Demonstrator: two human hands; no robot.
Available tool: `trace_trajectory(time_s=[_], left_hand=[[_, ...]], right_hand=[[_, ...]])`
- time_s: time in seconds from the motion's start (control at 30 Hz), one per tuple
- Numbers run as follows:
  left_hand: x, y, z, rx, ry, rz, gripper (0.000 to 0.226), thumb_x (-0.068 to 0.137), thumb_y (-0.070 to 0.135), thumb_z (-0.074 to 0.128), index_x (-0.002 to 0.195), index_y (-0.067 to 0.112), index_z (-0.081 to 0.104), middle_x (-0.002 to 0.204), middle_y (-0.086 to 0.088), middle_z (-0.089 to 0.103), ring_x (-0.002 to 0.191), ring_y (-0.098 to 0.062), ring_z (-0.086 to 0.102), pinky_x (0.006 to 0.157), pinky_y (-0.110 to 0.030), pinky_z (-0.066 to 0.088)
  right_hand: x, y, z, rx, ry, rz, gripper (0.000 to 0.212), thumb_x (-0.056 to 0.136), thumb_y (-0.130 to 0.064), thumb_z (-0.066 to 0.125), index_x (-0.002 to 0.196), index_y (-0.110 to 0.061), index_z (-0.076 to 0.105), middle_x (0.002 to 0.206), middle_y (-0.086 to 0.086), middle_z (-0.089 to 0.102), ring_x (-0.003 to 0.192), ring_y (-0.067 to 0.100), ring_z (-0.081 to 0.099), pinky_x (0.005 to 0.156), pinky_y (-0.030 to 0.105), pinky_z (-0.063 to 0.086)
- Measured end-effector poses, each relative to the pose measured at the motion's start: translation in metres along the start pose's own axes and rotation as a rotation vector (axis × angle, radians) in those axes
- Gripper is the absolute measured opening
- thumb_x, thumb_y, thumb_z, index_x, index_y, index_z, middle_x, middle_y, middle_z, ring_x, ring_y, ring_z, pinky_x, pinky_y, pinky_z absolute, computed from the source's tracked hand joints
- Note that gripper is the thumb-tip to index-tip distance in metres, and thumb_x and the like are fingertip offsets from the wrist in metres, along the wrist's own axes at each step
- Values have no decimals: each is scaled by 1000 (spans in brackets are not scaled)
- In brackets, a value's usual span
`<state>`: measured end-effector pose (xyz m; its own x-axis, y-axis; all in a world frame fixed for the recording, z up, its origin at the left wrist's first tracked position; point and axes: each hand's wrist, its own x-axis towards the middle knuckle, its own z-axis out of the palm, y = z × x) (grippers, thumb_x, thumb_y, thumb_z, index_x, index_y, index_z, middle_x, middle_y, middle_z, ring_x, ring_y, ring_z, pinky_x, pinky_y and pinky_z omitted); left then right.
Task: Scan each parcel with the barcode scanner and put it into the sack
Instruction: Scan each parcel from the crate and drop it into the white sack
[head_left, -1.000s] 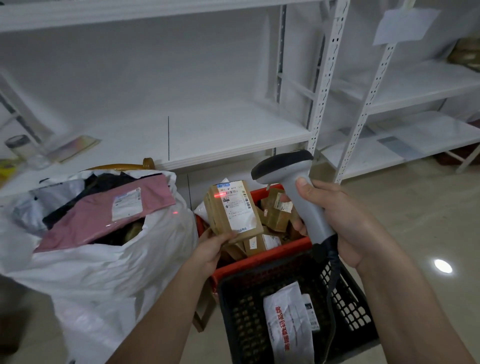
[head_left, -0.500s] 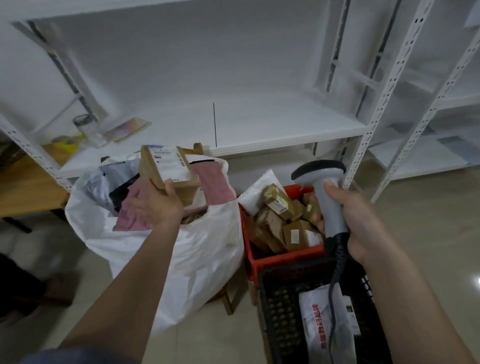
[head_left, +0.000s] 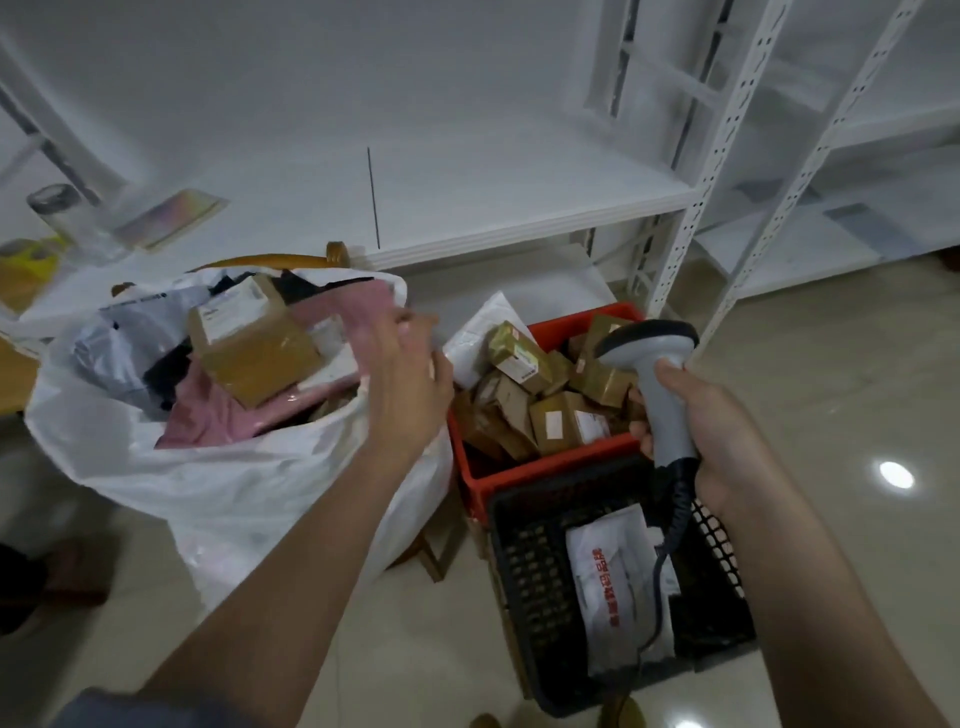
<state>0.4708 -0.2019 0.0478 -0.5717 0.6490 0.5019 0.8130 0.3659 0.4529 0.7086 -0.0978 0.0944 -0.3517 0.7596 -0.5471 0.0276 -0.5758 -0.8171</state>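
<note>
Left hand (head_left: 402, 384): above the sack (head_left: 223, 483) mouth, fingers loose, grip released — nothing held.
Brown parcel (head_left: 254, 343): inside the sack, on top of a pink mailer (head_left: 208, 415).
Right hand (head_left: 711, 431): grip clenched on the barcode scanner (head_left: 657, 374).
Next parcels: in the red crate (head_left: 540, 470), just beside the sack.
Advice: take one box only, label turned up to the scanner — aim first, then lift.

white metal shelving (head_left: 691, 171) against a pale wall; glossy beige floor (head_left: 831, 395) reflecting what seems a ceiling light (head_left: 896, 474).
</note>
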Motion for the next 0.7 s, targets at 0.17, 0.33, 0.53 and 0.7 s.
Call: trace_trajectory(time_s=[0.17,0.33,0.53,0.7], left_hand=[[-84,41,118,-169,-652,-30,27,93,11,56,119,12,59,123,-6,44,109,-18,51,97,-27,44],[-207,51,256,-159,-1103,-357,29,96,21,53,120,6,58,122,-13,57,113,-26,56,89,-26,41],[-315,91,395,-57,-1250,-773,78,87,55,61,140,2,38,139,-16,46,126,-28,48,98,-32,41],[-347,102,449,-71,-1207,-931,95,87,27,72,152,5,7,153,-16,25,135,-32,38,107,-36,38]], right_hand=[[43,28,-75,-63,156,55,29,94,-43,63,95,-15,68,84,4,69,49,11,65,52,27,53],[102,104,-167,-122,207,145,21,95,-37,62,96,-17,67,61,-2,66,50,10,64,43,23,47],[162,189,-253,-169,301,237,30,96,-33,61,113,-9,65,91,12,65,62,15,63,46,24,47],[182,230,-293,-126,321,272,23,97,-28,60,108,-9,67,93,9,68,55,9,62,49,22,49]])
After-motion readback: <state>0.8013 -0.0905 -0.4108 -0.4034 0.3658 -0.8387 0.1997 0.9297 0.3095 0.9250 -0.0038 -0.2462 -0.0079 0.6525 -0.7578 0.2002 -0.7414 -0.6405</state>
